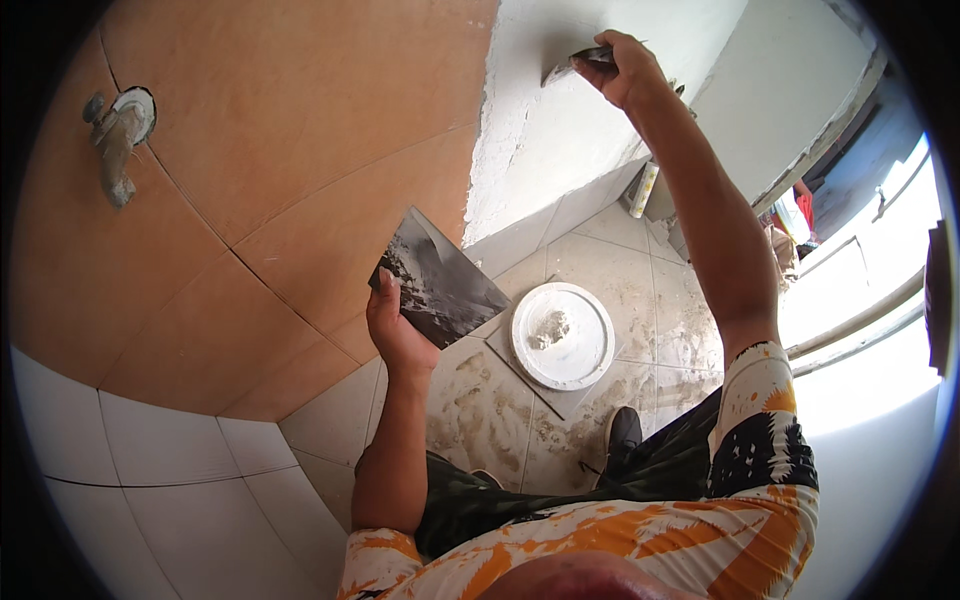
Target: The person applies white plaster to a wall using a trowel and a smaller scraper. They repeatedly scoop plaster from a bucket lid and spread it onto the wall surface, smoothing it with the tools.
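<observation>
My left hand point(396, 330) grips the edge of a flat, dark square plate point(450, 275) streaked with pale plaster, held tilted near the orange tiled wall. Stretched up and forward, my right hand point(628, 72) is closed around a putty knife point(598, 56) with a dark handle. Its blade lies at the white plastered wall point(545, 130), mostly covered by the fingers and shadow. On the floor below stands a round white tub point(562, 376) with a lump of plaster point(549, 330) in it. A flat square board point(535, 392) lies under the tub.
A plaster-smeared tap point(120, 150) juts from the orange tiled wall point(280, 110) at left. White tiles point(180, 450) cover the lower left. A patterned roll point(644, 190) stands by the far corner. Pale smears mark the floor tiles point(480, 400); a bright opening lies at right.
</observation>
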Demonstrator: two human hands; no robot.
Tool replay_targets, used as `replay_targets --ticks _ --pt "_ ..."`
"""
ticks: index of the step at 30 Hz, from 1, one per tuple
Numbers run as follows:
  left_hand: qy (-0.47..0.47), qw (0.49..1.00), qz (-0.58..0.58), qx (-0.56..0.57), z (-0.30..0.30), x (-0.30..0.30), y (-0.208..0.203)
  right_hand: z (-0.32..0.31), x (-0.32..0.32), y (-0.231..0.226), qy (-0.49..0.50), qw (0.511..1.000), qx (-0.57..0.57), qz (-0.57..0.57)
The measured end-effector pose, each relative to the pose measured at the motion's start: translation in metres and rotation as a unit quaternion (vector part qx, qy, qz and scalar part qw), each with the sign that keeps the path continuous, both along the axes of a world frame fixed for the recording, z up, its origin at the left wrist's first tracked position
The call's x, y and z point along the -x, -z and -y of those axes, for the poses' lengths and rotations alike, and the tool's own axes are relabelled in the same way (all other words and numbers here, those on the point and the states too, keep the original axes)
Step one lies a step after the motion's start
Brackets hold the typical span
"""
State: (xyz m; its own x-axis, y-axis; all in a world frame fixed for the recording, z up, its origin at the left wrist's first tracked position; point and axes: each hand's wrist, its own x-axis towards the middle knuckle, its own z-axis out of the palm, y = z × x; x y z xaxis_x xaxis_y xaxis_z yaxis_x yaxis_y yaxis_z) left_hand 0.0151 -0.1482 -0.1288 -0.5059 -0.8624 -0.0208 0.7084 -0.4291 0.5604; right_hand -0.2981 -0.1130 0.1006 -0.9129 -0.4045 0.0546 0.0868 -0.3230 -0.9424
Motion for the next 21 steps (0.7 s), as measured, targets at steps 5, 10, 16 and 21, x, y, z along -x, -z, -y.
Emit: replay_targets --ticks 5,10,16,21 --pt "0.077 0.996 -0.023 -0.044 -0.007 0.013 -0.002 -0.018 -0.002 -0.101 -0.033 0.99 -0.052 -0.127" --pt "0.131 0.978 -0.086 -0.135 -0.008 -0.002 -0.008 -0.089 -0.136 0.026 -0.234 0.923 0.1 -0.288" --pt "0.182 0.963 -0.107 -0.17 -0.012 0.005 0.008 -0.11 -0.156 0.13 -0.366 0.632 -0.093 -0.677" --pt "0.067 0.986 -0.105 -0.114 -0.014 0.004 -0.016 -0.142 -0.073 0.199 -0.278 0.633 -0.343 -0.636"
